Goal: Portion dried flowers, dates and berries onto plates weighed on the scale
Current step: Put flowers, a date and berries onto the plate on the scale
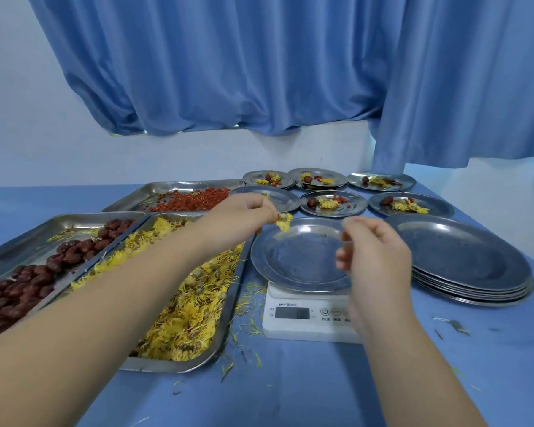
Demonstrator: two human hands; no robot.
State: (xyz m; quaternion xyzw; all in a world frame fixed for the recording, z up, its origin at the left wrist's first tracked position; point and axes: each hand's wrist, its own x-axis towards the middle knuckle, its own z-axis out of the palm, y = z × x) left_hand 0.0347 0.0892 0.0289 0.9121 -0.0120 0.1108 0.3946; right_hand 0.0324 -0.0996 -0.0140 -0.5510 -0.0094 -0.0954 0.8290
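Blue-clothed table (290, 396), blue curtain (228, 72) beyond, your left hand (244, 212) pinches a dried chrysanthemum (285, 222), petals hanging down, scale plate (299, 260) beneath, your right hand (376, 254) blurred, grip indeterminate.

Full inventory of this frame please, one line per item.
Trays: three, silver, left of the scale
Dates: many, dark red, leftmost tray
Dried flowers: heap, yellow, tray beside the scale
Berries: heap, orange-red, far tray
Scale: one, white, front centre
Plate on scale: one, silver, empty
Stacked plates: one pile, silver, right of scale
Small plates: six, silver, two rows behind scale; five hold portions
Loose petals: scattered, yellow, cloth around scale
Cloth: one, blue, under everything
Curtains: two panels, blue, at the back
Left hand: one, pinching a yellow flower above the plate on scale
Right hand: one, fingers curled over that plate, blurred, grip unclear
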